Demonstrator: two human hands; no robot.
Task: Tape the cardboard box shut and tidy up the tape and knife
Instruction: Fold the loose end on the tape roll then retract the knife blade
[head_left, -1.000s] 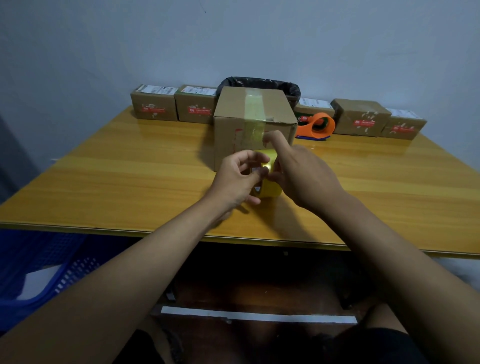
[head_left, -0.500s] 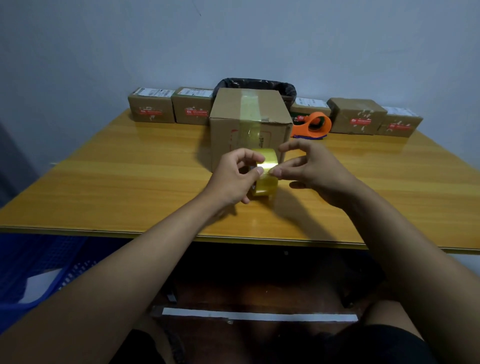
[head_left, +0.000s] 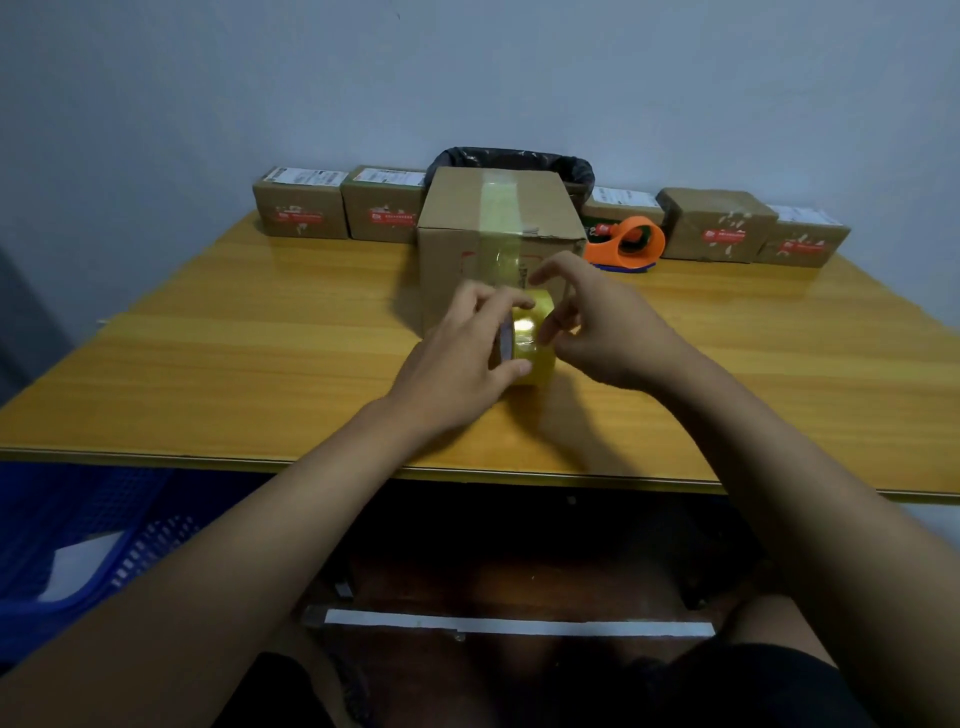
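Observation:
A cardboard box stands in the middle of the wooden table, with a strip of clear tape running over its top and down its front face. Just in front of it, my left hand grips a yellowish roll of tape from the left side. My right hand hovers at the roll's right, fingers spread, fingertips near the roll and the box's front. No knife is visible.
An orange tape dispenser lies right of the box. Several small labelled parcels line the wall, with a black-lined bin behind the box. A blue crate sits on the floor at left.
My right hand has let go of the tape's edge and opened its fingers, lifting slightly toward the box. My left hand keeps its hold on the roll.

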